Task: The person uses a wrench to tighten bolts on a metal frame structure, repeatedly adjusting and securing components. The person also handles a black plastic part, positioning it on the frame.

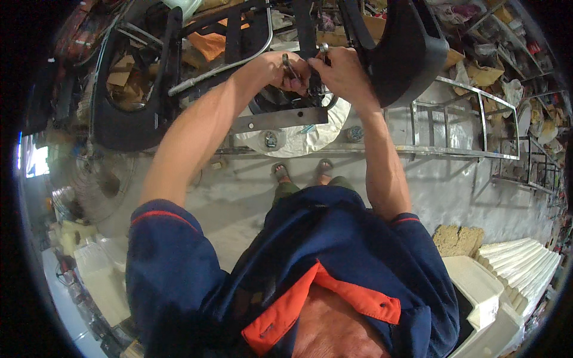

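A black metal frame stands in front of me, with a curved black side piece at the left and another side piece at the right. A bent silver tube slants across its left half. My left hand is closed at the middle of the frame around a slim metal tool; its exact kind is unclear. Close beside it, my right hand has its fingers curled at a shiny metal piece poking up above the thumb. The fingertips of both hands are partly hidden. Just below runs a flat bar with holes.
Under the frame is a round pale cover with a small dish of metal parts on it. A welded metal rack extends to the right. A fan stands at left; white foam pieces lie at lower right.
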Tool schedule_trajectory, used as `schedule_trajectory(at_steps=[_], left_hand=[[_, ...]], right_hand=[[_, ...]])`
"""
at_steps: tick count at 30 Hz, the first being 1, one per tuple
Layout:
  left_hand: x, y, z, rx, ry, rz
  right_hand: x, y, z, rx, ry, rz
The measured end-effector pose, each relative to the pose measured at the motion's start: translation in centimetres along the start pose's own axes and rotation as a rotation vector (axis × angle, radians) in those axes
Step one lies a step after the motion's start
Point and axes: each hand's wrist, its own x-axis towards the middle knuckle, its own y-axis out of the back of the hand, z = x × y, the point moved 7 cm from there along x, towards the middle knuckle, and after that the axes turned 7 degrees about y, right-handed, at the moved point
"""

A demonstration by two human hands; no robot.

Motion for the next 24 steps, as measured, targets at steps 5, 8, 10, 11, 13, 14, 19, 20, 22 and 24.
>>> schedule_trajectory(at_steps=[5, 8, 10, 11, 13, 14, 19, 20, 22, 24], left_hand=[[-1.0, -0.5, 0.3, 0.06, -0.25, 0.287], [-0.5, -0.3, -0.2, -0.005, -0.258, 0.405], [0.5, -0.3, -1.2, -0.129, -0.29, 0.375], [0.8, -0.2, -1.3, -0.103, -0.394, 0.477], [-0.2, -3.2, -1.4, -0.035, -0.609, 0.67], [-0.8, -3.7, -1.2, 0.272, -0.546, 0.906], [0.0, -5.3, -2.9, 0.734, -0.76, 1.416], [0.1, -5.6, -3.0, 0.695, -0.694, 1.396], [-0.6, -6.4, -3.6, 0.65, -0.66, 1.411], [-1.4, -7.6, -3.9, 0.641, -0.729, 1.472]], right_hand=[[0.0, 0.2, 1.2, 0.057, -0.094, 0.025], [0.2, 0.0, 1.7, 0.006, -0.066, 0.044], [0.4, -0.2, 1.9, 0.006, -0.074, 0.039], [0.4, -0.4, 2.0, 0.008, -0.078, 0.036], [0.4, -0.5, 2.4, -0.025, -0.069, 0.031], [0.4, -0.6, 2.5, -0.041, -0.067, 0.03], [0.9, -0.4, 1.5, -0.002, -0.1, -0.008], [0.9, -0.4, 1.6, -0.006, -0.106, -0.006], [1.2, -0.6, 1.9, -0.055, -0.144, -0.005], [1.7, -0.8, 2.3, -0.105, -0.173, 0.012]])
